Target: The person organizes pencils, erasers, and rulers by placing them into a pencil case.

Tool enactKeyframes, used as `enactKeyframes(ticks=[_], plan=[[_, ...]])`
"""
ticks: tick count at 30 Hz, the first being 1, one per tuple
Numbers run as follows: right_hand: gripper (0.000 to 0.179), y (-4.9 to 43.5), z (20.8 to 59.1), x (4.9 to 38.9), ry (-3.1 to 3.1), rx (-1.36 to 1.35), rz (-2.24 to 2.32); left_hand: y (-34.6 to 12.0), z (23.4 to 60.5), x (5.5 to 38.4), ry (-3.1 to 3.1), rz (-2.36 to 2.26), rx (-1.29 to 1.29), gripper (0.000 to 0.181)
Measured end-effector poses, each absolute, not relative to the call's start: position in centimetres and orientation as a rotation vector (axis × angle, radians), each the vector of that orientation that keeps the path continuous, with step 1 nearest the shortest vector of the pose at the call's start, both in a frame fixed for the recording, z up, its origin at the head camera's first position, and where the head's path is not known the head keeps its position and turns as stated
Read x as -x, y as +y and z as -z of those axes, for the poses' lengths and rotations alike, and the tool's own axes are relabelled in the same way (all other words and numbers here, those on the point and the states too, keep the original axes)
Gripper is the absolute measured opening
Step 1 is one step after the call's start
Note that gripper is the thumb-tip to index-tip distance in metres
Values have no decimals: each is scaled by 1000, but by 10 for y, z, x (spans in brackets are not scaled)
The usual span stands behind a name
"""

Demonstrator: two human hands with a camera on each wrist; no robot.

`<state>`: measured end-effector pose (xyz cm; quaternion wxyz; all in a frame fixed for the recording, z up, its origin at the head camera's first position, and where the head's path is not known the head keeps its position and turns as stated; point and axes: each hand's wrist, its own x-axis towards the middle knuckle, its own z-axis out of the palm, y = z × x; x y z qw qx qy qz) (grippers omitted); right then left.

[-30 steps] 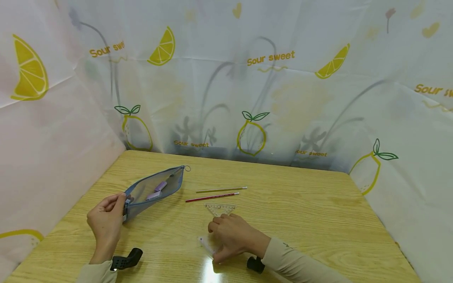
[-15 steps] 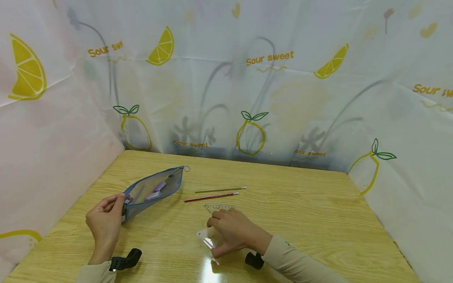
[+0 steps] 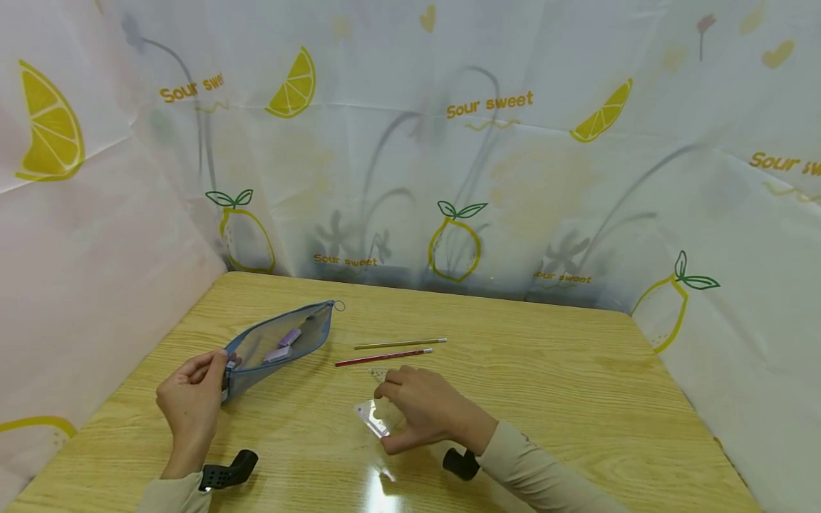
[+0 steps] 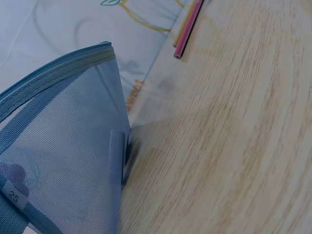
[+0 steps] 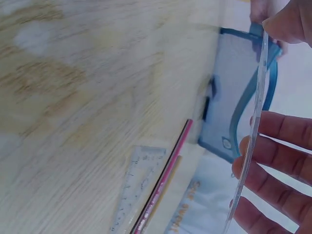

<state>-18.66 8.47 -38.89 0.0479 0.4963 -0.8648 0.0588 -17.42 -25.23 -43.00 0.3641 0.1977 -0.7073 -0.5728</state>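
My left hand [image 3: 192,399] pinches the near end of a blue mesh zip pouch [image 3: 246,383] and its mouth stands apart. Inside lie two small purple blocks [image 3: 279,354] that look like erasers. Above the table, my right hand [image 3: 430,410] holds a clear flat plastic piece [image 5: 257,109] between thumb and fingers; the right wrist view shows it edge-on. In the head view a pointed corner shows, while my hand covers much of its outline. Just beyond lies a clear set square [image 5: 127,183] with scale marks, partly hidden by my right hand in the head view.
A red pencil [image 3: 383,357] and a yellow pencil [image 3: 400,343] lie side by side on the wooden table [image 3: 545,370], right of the pouch. Lemon-printed white curtain [image 3: 398,178] stands along the table's back and sides. Each wrist wears a black camera mount [image 3: 229,470].
My right hand has lifted the clear plastic piece off the table and shifted slightly away from me, covering more of the set square. The left hand and pouch stay nearly still.
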Motion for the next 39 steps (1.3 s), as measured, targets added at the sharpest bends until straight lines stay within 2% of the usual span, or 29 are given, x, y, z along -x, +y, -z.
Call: enactKeyframes(ticks=[21,39], plan=[[49,68,366,197,-2495,-1518,-339,-250,432,170,-1804,1431,-482,19],[48,49,342,212,-2483,-1547,-357,-250,429,173,-1863,1408,-467,25]])
